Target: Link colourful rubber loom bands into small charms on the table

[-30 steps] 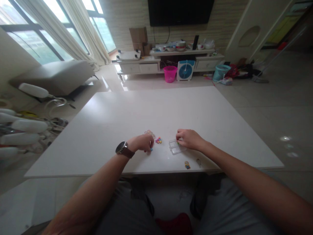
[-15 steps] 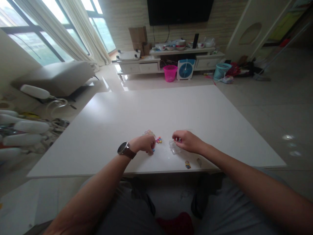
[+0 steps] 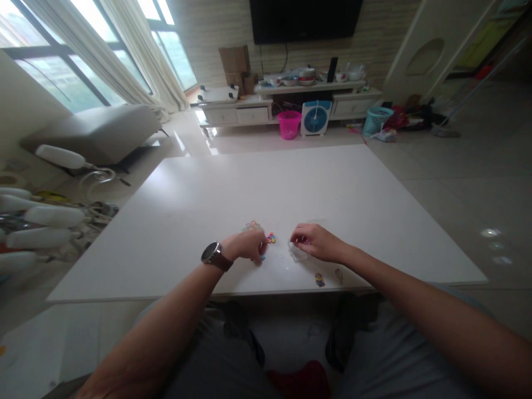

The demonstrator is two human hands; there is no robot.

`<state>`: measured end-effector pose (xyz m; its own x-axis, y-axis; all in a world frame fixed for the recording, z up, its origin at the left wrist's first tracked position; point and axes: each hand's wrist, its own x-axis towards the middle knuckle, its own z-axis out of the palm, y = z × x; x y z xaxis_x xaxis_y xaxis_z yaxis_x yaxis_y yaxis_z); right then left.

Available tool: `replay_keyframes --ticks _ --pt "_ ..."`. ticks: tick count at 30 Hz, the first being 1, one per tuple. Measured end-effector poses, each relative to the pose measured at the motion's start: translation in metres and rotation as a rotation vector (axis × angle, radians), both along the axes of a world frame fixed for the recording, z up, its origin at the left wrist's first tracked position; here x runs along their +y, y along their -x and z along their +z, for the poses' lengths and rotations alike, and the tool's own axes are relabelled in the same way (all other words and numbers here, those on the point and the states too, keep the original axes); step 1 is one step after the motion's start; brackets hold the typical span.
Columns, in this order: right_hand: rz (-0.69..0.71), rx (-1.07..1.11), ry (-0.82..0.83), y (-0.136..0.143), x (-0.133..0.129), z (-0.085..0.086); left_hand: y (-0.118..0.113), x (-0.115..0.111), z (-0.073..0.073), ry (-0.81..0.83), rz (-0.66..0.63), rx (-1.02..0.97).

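My left hand (image 3: 250,245), with a watch (image 3: 211,253) on its wrist, rests low over the table with its fingers curled. A bit of blue shows under its fingertips; what they grip is hidden. Against its far side lie coloured rings (image 3: 252,225), and by its fingers a small heap of bright pink, yellow and blue pieces (image 3: 271,238). My right hand (image 3: 316,241) is pinched above a clear plastic box (image 3: 297,255). Something small and pink shows at its fingers, too small to name.
Near the front edge of the white table (image 3: 266,183) lie a flat yellow-and-blue cartoon figure (image 3: 319,279) and a small pale loop-shaped item (image 3: 338,275). A thin clear sheet or lid (image 3: 318,221) lies beyond my right hand. My legs are under the table edge.
My left hand has shifted slightly to the right, towards the coloured pieces. My right hand has moved a little left over the clear box, its fingers still pinched.
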<state>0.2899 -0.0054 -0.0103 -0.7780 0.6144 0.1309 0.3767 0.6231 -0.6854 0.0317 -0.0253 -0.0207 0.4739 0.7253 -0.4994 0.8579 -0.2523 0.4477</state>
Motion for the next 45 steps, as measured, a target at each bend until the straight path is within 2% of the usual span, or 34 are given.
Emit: replay_keyframes --ticks 6,9,12,17,24,28,31,36,40,45 --pt "-0.073 0.033 0.158 0.001 -0.006 0.006 -0.013 -0.007 0.021 -0.308 -0.06 -0.183" --pt "-0.109 0.108 0.272 0.003 -0.008 0.005 -0.025 -0.012 0.032 -0.368 -0.019 -0.337" --pt "-0.124 0.205 0.414 0.005 -0.008 -0.001 -0.036 -0.017 0.036 -0.397 -0.047 -0.454" --pt "-0.155 0.3 0.612 0.008 -0.007 -0.006 -0.041 -0.021 0.037 -0.468 -0.083 -0.457" --pt "-0.187 0.285 0.679 0.008 -0.006 -0.004 -0.041 -0.022 0.039 -0.484 -0.084 -0.442" --pt "-0.23 0.239 0.608 0.008 -0.006 -0.001 -0.034 -0.017 0.042 -0.45 -0.04 -0.423" --pt "-0.279 0.195 0.54 0.007 -0.005 0.003 -0.018 -0.007 0.039 -0.376 -0.009 -0.356" --pt "-0.311 0.184 0.502 0.004 -0.003 0.007 0.011 0.005 0.02 -0.231 -0.028 -0.152" --pt "-0.308 0.188 0.493 0.003 -0.002 0.008 0.009 0.003 0.008 -0.163 -0.049 -0.078" --pt "-0.311 0.175 0.486 0.003 -0.002 0.01 -0.002 -0.004 0.003 -0.126 -0.021 -0.018"
